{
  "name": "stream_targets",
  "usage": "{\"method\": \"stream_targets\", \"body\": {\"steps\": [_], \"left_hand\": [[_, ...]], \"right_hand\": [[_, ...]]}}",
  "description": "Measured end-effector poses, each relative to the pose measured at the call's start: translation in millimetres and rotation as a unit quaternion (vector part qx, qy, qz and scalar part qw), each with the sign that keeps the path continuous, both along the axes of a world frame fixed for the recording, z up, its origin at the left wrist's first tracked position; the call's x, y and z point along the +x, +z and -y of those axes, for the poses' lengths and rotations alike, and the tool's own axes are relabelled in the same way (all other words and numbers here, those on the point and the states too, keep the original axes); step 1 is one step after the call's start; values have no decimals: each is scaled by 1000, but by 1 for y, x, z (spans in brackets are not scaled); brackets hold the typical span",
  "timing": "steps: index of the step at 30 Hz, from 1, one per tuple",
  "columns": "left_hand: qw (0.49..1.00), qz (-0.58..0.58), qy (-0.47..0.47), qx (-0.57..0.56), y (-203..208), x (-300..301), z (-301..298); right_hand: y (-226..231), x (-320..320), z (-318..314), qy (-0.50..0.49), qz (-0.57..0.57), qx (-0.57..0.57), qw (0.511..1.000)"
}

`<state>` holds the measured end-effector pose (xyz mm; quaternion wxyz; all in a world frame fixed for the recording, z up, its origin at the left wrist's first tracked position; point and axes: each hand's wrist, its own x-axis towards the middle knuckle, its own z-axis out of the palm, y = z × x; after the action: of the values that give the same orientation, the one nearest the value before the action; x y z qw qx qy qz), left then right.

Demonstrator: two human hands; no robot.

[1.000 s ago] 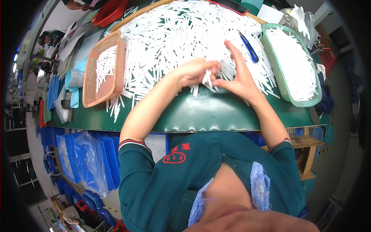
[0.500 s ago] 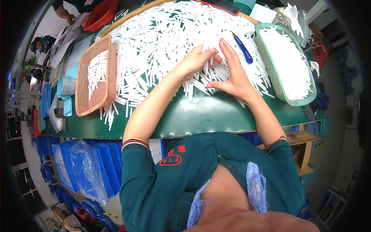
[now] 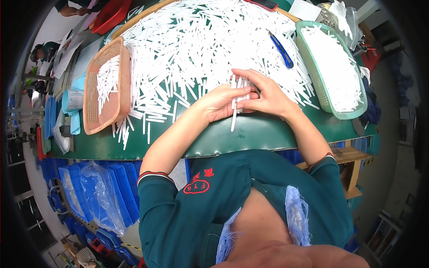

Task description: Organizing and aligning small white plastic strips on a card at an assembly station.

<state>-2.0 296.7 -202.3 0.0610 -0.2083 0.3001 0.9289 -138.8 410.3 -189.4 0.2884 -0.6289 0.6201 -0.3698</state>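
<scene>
Between my two hands is a small bundle of thin white sticks (image 3: 239,87), roughly upright, with one stick poking out below the rest. My left hand (image 3: 222,101) closes round the bundle, its thumb across the front. From the other side my right hand (image 3: 264,94) grips the same sticks, thumb low and fingers over their top end. Both hands are above the near part of the green table (image 3: 241,138). Beyond them spreads a wide heap of loose white sticks (image 3: 192,49). What they are made of I cannot tell.
At the left stands an orange basket (image 3: 126,85) partly filled with sticks; at the right a green basket (image 3: 316,89) is full of them. A blue box cutter (image 3: 281,50) lies on the heap. A red basin (image 3: 110,17) is at the far left. Blue crates (image 3: 118,192) stand below the table.
Both hands have drawn back from the heap toward me and come together. The sticks are now gathered in a bundle between them; the right hand was open before.
</scene>
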Motion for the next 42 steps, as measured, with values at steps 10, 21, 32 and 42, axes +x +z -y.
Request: {"method": "stream_targets", "body": {"steps": [10,21,32,42], "left_hand": [[994,27,71,-76,12,4,-15],[997,35,67,17,9,25,-19],[981,-113,34,152,19,25,-17],[980,-99,22,170,25,23,-16]], "right_hand": [[-1,15,0,33,-172,-137,975],[3,21,-3,77,-152,-148,974],[4,1,-10,-115,177,-285,935],[16,2,-11,-94,142,-163,972]]}}
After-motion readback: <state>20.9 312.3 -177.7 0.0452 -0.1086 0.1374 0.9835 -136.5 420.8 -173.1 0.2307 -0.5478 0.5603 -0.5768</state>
